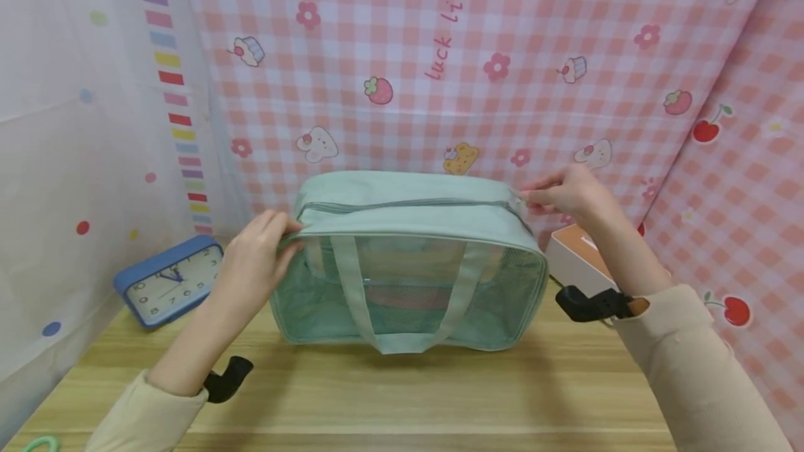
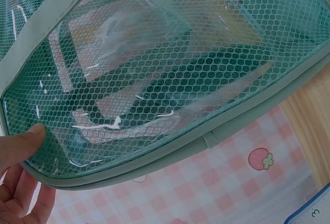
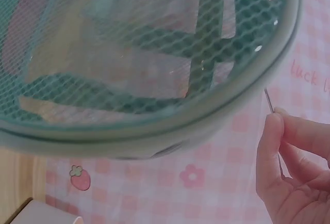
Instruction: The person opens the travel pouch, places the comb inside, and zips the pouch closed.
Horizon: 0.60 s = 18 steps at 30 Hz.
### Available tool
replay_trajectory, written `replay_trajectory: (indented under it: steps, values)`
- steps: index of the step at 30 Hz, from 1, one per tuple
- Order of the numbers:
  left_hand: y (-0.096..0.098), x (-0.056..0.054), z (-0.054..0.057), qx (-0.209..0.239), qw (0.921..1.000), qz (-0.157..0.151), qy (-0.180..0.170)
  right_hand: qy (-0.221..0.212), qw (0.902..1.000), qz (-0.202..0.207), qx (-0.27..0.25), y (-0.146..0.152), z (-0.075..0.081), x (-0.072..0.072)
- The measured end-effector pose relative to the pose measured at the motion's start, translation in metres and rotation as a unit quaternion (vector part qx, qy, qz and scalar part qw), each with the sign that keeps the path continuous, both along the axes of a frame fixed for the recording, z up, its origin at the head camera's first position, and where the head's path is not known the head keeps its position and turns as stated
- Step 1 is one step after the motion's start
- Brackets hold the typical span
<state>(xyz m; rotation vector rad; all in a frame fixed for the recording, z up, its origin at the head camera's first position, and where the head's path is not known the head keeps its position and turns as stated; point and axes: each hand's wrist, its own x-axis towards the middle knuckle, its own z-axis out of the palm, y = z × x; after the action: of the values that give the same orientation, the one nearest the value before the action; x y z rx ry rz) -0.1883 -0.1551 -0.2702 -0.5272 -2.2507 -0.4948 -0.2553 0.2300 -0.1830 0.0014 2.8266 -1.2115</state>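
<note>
A mint-green bag point(image 1: 408, 222) with see-through mesh sides stands upright on the wooden table, its handle strap point(image 1: 352, 284) hanging down the front. Along its top runs a grey zipper point(image 1: 414, 203). My left hand point(image 1: 254, 253) pinches the bag's upper left edge; in the left wrist view the thumb point(image 2: 31, 137) lies against the mesh side. At the upper right end, my right hand point(image 1: 568, 194) pinches a thin zipper pull point(image 3: 269, 100) between thumb and fingers. Through the mesh, pale and pinkish contents show, too blurred to name.
A blue-framed clock point(image 1: 172, 281) leans at the left back of the table. Behind the bag on the right is a white box with a brown top point(image 1: 578, 250). Checked cloth point(image 1: 502, 40) hangs behind, and part of a green ring point(image 1: 44, 443) shows at the front left.
</note>
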Motion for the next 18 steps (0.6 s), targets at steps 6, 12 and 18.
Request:
replay_trajectory:
  steps: [6,12,18]
  values:
    - [-0.001,0.0,0.0,-0.002,1.0,-0.003,0.002,0.001,0.9998,-0.003,-0.02,0.009,-0.007,-0.001]
    - [-0.001,0.0,0.0,-0.001,1.0,-0.003,0.006,0.01,0.9999,0.001,-0.012,0.014,-0.01,-0.001]
    - [-0.001,0.0,-0.001,-0.001,1.0,-0.001,0.003,-0.005,0.9994,-0.01,-0.032,0.022,-0.018,-0.003]
